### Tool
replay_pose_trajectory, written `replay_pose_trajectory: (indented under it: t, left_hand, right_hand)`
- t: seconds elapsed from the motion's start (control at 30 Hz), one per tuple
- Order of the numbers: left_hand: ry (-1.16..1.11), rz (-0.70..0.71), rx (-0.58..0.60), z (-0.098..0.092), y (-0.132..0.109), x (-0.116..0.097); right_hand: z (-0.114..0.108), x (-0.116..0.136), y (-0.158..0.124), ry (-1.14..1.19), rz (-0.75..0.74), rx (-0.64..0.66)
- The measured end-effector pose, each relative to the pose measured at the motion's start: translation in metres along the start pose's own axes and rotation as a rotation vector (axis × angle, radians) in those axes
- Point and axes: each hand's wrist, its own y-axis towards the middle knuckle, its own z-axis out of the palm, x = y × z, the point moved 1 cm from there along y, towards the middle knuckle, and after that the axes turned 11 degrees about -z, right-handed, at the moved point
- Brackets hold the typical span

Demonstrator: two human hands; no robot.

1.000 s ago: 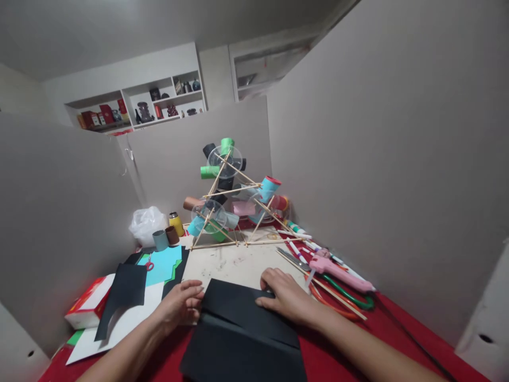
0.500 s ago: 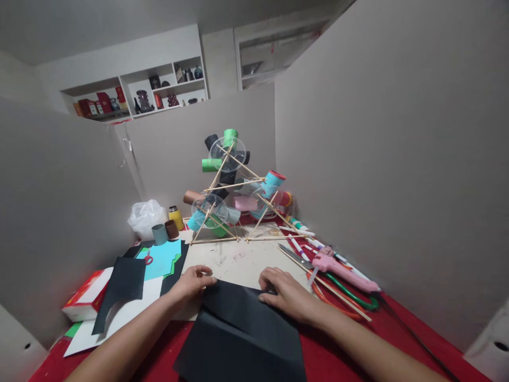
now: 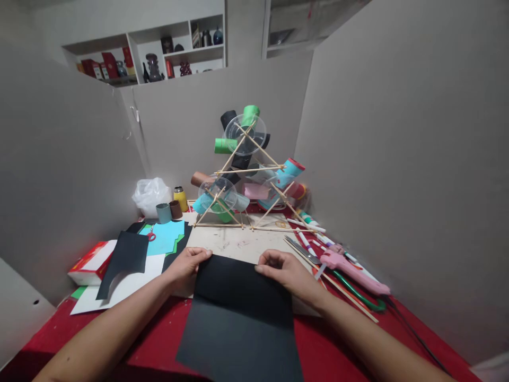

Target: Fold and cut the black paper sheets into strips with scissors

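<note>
A sheet of black paper (image 3: 242,318) spans the space between my hands, its lower end running out of view at the bottom. My left hand (image 3: 190,268) pinches its upper left corner between thumb and fingers. At the upper right edge my right hand (image 3: 284,270) grips the same sheet, fingers curled behind it. Just beyond lies a pale board (image 3: 226,241). On its far side stands a model of wooden sticks (image 3: 254,171), clear plastic discs (image 3: 245,135) and coloured paper tubes (image 3: 225,146).
Left are cut black paper (image 3: 126,254), blue paper (image 3: 165,233) with red-handled scissors (image 3: 151,236), a red-and-white box (image 3: 92,262), a yellow bottle (image 3: 180,199) and a plastic bag (image 3: 149,195). Right are a pink glue gun (image 3: 353,270) and a knife (image 3: 304,251). Grey panels (image 3: 397,132) enclose the red table (image 3: 139,339).
The black paper's fold has opened out and its top edge is raised, held by both hands. The whole view has tilted downward and slightly left.
</note>
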Motion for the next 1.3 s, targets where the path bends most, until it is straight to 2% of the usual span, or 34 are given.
replay_pose_trajectory:
  t: [0.1,0.27,0.43,0.6,0.73,0.9,1.07,1.3]
  left_hand:
    - [-0.079,0.036,-0.022,-0.002,0.000,-0.003]
    - [-0.188,0.088,-0.107,-0.010,0.003,-0.007]
    - [-0.234,0.085,-0.165,-0.013,0.006,-0.006]
    - [-0.290,0.036,-0.124,-0.011,0.006,-0.003]
    - [-0.386,-0.031,-0.062,-0.008,0.005,-0.003]
    - [-0.469,-0.086,-0.062,-0.006,0.004,-0.003]
    - [-0.401,-0.165,-0.087,-0.004,0.003,0.001]
    - [-0.290,-0.085,-0.116,-0.005,0.002,0.002]
  right_hand:
    - [-0.001,0.008,0.014,0.119,0.057,-0.041]
    - [0.003,0.009,0.033,0.351,0.102,-0.194]
    - [0.011,-0.005,0.027,0.460,0.212,-0.203]
    - [0.011,-0.012,0.020,0.550,0.256,-0.221]
    - [0.013,-0.011,0.018,0.568,0.262,-0.247]
    - [0.015,-0.010,0.016,0.559,0.252,-0.237]
    - [0.017,-0.008,0.016,0.512,0.242,-0.197]
    - [0.016,-0.010,0.018,0.438,0.223,-0.235]
